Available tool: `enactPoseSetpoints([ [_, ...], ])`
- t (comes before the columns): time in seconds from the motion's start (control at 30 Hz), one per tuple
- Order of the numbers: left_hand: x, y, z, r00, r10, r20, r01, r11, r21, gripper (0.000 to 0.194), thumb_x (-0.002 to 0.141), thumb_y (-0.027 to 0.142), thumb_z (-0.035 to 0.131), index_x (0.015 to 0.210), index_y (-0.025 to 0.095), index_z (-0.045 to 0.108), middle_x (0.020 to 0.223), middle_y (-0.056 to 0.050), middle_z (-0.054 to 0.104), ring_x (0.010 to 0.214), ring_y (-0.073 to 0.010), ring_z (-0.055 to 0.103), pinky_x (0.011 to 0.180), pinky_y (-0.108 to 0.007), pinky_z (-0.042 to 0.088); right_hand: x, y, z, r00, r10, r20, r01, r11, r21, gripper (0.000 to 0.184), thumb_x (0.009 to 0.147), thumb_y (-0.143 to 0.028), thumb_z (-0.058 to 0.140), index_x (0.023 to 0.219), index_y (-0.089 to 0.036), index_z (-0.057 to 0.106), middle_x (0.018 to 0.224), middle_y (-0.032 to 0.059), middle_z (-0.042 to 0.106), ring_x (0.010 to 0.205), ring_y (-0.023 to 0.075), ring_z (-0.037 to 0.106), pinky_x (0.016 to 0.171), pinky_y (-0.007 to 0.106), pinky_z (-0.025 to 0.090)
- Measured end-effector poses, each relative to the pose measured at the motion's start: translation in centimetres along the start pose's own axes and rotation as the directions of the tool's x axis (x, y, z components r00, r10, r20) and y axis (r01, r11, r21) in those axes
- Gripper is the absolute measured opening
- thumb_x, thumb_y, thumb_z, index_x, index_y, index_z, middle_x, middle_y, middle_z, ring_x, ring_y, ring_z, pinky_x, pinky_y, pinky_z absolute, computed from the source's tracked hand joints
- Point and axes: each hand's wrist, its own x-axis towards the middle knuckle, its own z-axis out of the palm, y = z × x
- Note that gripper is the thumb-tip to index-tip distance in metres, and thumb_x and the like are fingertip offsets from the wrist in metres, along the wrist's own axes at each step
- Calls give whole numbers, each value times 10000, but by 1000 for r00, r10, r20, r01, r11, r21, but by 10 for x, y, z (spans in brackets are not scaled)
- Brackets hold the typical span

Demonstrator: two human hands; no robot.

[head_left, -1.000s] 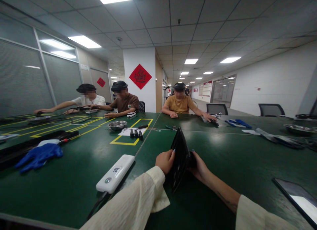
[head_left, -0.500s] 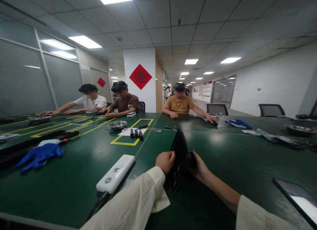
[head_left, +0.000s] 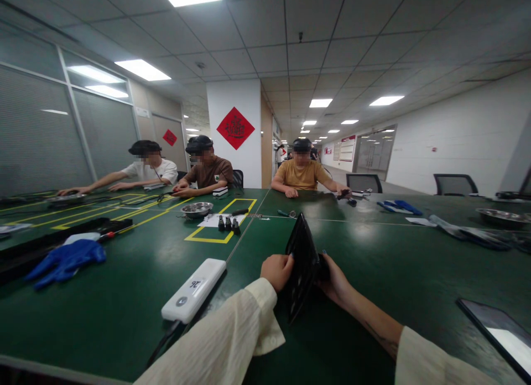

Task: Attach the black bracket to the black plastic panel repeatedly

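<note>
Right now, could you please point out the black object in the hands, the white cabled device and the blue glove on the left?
Black object (head_left: 303,268): head view, on its broad face.
White cabled device (head_left: 196,288): head view, middle of its top.
Blue glove (head_left: 74,256): head view, on its broad middle part.

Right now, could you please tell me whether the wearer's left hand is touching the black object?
Touching: the head view shows the left hand gripping the black object, the thumb lapping over its edge.
</note>
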Motion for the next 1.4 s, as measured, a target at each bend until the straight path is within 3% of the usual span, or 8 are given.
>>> enactPoseSetpoints([
  [1.03, 0, 1, -1, 998, -55, 25, 54, 998, 27, 723, 920, 466, 64, 738, 162, 695, 762, -107, 668, 767, -197, 631, 593, -262, 349, -4, -4, 5, 999, 37, -16, -36, 999, 26, 246, 833, -333, 498, 732, -164, 646, 691, 42, 675, 627, 158, 616, 548, 257, 488],
  [1.27, 1, 0, 1, 999, -51, 19, 51, 998, 24, 647, 925, 448, 104, 776, 177, 671, 825, -97, 677, 811, -198, 634, 618, -259, 369, -4, -3, 5, 999, 39, -6, -39, 999, 23, 290, 858, -330, 455, 729, -154, 646, 674, 41, 671, 595, 149, 608, 509, 243, 476],
  [1.4, 0, 0, 0, 998, -42, -36, 42, 999, 9, 462, 930, 419, 177, 941, 217, 592, 890, -58, 674, 840, -184, 629, 635, -248, 372, -5, -4, 6, 999, 44, -11, -43, 999, 25, 279, 859, -324, 454, 758, -154, 650, 700, 46, 680, 627, 154, 620, 534, 249, 489],
])
